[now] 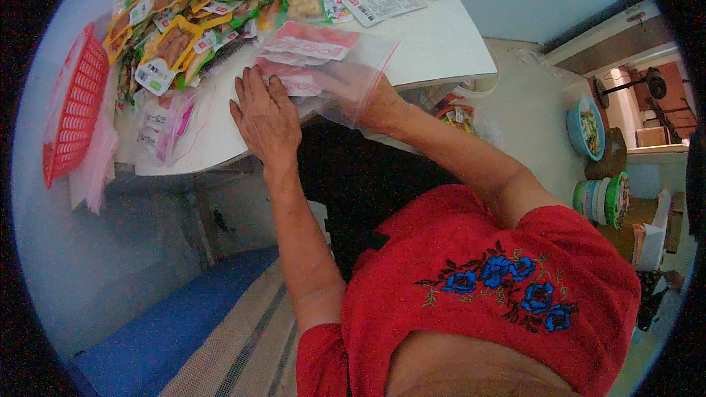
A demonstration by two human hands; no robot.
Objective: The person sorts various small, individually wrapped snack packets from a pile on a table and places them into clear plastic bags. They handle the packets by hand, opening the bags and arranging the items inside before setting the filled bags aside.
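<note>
A clear plastic zip bag lies near the white table's front edge, with red-and-white packets in or under it; which, I cannot tell. My right hand reaches inside the bag, its fingers seen blurred through the plastic against the packets. My left hand lies palm down, fingers spread, its fingertips at the left side of the packets. Beyond both hands spreads a heap of sealed snack packets with green and yellow edges. A silver-white packet lies flat at the heap's right.
At the table's left stands a red plastic basket with clear bags hanging below. A small bag with pink packets lies at the near left of the white table. On the floor at right are a blue basin and stacked tubs.
</note>
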